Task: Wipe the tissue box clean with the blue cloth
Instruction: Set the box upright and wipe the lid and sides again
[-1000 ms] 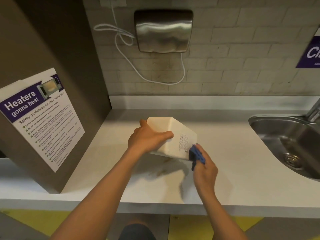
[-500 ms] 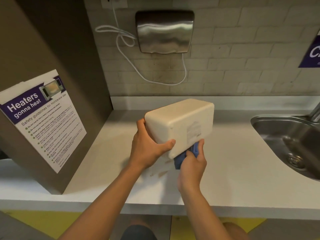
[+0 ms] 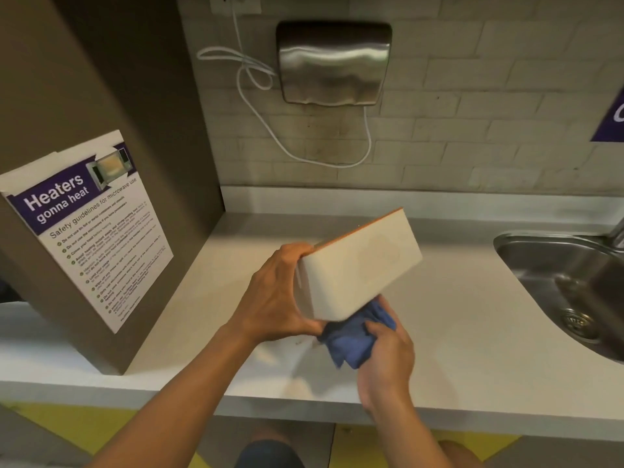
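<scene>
Above the counter (image 3: 456,332), left hand (image 3: 273,295) grips tissue box (image 3: 358,268).

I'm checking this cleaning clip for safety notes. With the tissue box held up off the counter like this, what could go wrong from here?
1. The left hand alone grips one end of the tilted tissue box above the counter; pressure from the wiping could twist it loose and drop it.
2. The sink lies to the right; a slipped box might slide toward it.
3. The blue cloth is bunched in the right hand, so it may wipe only a narrow strip of the underside.
</scene>
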Tool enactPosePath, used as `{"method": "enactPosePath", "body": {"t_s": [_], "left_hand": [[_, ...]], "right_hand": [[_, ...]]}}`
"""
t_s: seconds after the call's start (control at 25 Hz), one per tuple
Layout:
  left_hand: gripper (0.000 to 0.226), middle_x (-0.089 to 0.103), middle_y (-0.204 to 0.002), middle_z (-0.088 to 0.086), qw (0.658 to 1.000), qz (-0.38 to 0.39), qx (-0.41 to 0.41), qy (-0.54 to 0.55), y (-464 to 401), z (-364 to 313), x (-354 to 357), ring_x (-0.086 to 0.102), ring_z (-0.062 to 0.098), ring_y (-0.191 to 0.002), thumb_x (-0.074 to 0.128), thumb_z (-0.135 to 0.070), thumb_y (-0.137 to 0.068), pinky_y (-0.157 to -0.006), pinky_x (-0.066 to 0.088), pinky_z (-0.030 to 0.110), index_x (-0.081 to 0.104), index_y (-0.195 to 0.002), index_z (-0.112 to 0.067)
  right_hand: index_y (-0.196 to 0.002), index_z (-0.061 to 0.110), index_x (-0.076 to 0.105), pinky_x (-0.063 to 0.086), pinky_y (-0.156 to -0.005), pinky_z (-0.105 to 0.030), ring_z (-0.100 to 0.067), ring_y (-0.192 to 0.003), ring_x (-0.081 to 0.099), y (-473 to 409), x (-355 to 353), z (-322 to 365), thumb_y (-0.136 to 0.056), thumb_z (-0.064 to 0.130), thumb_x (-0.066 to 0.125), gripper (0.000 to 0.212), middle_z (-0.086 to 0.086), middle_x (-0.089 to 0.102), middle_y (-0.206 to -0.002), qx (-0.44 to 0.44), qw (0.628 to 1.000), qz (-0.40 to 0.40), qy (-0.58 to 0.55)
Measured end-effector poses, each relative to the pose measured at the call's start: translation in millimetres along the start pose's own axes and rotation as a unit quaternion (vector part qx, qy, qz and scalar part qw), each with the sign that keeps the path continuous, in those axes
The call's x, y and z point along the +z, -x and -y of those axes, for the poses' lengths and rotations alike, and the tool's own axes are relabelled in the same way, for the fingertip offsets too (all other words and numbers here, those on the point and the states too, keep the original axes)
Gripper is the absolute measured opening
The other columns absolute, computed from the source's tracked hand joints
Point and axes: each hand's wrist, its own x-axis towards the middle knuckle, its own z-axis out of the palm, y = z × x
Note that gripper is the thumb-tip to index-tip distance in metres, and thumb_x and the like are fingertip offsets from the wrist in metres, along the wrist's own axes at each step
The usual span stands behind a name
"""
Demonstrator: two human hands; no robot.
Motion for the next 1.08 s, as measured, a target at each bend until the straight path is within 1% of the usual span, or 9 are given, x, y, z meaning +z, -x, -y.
{"method": "enactPosePath", "body": {"t_s": [0.08, 0.24, 0.36, 0.48, 0.6, 0.72, 0.88, 1.0, 1.08], "left_hand": [[0.111, 0.044, -0.146, 0.006, 0.997, 0.001, 0.078, -0.021, 4.0, 9.0, -3.2, 0.054, 0.023, -0.126, 0.089, -0.061, -0.061, -0.100, 0.055, 0.044, 0.028, -0.144, -0.019], [0.105, 0.041, -0.149, 0.011, 0.980, -0.004, 0.193, -0.042, 8.3, 18.2, 0.6, 0.045, 0.031, -0.140, 0.088, -0.056, -0.068, -0.116, 0.039, 0.051, 0.026, -0.143, -0.019], [0.109, 0.038, -0.153, 0.008, 0.971, 0.000, 0.228, -0.071, 14.6, 34.7, 6.1, 0.036, 0.035, -0.146, 0.093, -0.046, -0.066, -0.117, 0.027, 0.068, 0.021, -0.146, -0.026], [0.104, 0.032, -0.158, 0.008, 0.971, 0.004, 0.230, -0.063, 22.8, 43.8, 9.4, 0.027, 0.044, -0.149, 0.094, -0.032, -0.069, -0.115, 0.034, 0.064, 0.024, -0.145, -0.028], [0.106, 0.018, -0.166, 0.009, 0.985, 0.029, 0.168, -0.022, 31.7, 48.5, 9.6, 0.011, 0.050, -0.153, 0.095, -0.028, -0.070, -0.122, 0.030, 0.050, 0.023, -0.147, -0.032], [0.106, -0.005, -0.172, 0.002, 0.996, 0.065, 0.056, 0.032, 44.3, 56.7, 12.4, -0.004, 0.041, -0.157, 0.092, -0.028, -0.074, -0.121, 0.025, 0.047, 0.019, -0.150, -0.042], [0.123, -0.015, -0.171, -0.006, 0.984, 0.116, -0.086, 0.104, 61.0, 63.1, 22.9, 0.027, 0.017, -0.154, 0.091, -0.032, -0.075, -0.117, 0.034, 0.024, -0.003, -0.149, -0.059], [0.142, -0.001, -0.170, -0.007, 0.964, 0.160, -0.166, 0.130, 62.7, 70.6, 28.4, 0.024, 0.013, -0.154, 0.093, -0.036, -0.072, -0.123, 0.030, 0.045, -0.025, -0.148, -0.057], [0.150, 0.007, -0.168, -0.013, 0.951, 0.191, -0.196, 0.146, 61.1, 74.9, 28.4, 0.023, 0.012, -0.153, 0.095, -0.041, -0.068, -0.124, 0.027, 0.046, -0.033, -0.148, -0.053]], "right_hand": [[-0.118, 0.010, 0.063, 0.054, -0.073, -0.027, -0.018, -0.092, 0.068, -23.2, -13.0, 10.7, -0.089, -0.012, 0.036, 0.045, -0.006, 0.069, -0.107, 0.007, 0.998, -0.026, -0.059], [-0.095, 0.010, 0.061, 0.035, -0.036, -0.011, -0.003, -0.044, 0.047, -67.2, -34.6, 33.3, -0.092, -0.008, 0.028, 0.038, -0.007, 0.050, -0.075, 0.041, 0.984, -0.015, -0.172], [-0.109, 0.010, 0.063, 0.039, -0.045, -0.005, -0.001, -0.050, 0.052, -82.0, -40.1, 32.7, -0.094, -0.003, 0.030, 0.039, 0.000, 0.060, -0.074, 0.065, 0.971, 0.006, -0.228], [-0.117, 0.011, 0.062, 0.049, -0.053, -0.012, -0.008, -0.064, 0.066, -90.2, -44.7, 27.0, -0.095, 0.000, 0.030, 0.041, -0.005, 0.069, -0.093, 0.073, 0.979, 0.030, -0.187], [-0.112, 0.011, 0.065, 0.048, -0.064, -0.021, -0.015, -0.072, 0.066, -96.3, -45.0, 26.9, -0.092, 0.001, 0.034, 0.039, -0.005, 0.070, -0.092, 0.053, 0.997, 0.024, -0.051], [-0.110, 0.011, 0.066, 0.051, -0.064, -0.028, -0.022, -0.078, 0.064, -96.4, -38.3, 26.7, -0.088, -0.001, 0.038, 0.038, -0.012, 0.070, -0.101, 0.049, 0.998, 0.013, 0.030], [-0.108, 0.009, 0.067, 0.056, -0.054, -0.035, -0.030, -0.092, 0.063, -91.7, -25.5, 20.4, -0.083, -0.007, 0.041, 0.040, -0.011, 0.067, -0.101, 0.041, 0.994, -0.002, 0.104], [-0.102, 0.013, 0.070, 0.056, -0.053, -0.033, -0.029, -0.092, 0.065, -94.5, -23.7, 10.0, -0.081, -0.005, 0.043, 0.039, -0.011, 0.069, -0.100, 0.037, 0.988, -0.006, 0.147], [-0.096, 0.018, 0.073, 0.059, -0.063, -0.037, -0.028, -0.091, 0.066, -99.4, -27.4, 3.2, -0.079, -0.004, 0.043, 0.041, -0.009, 0.071, -0.099, 0.031, 0.984, -0.019, 0.172]]}}
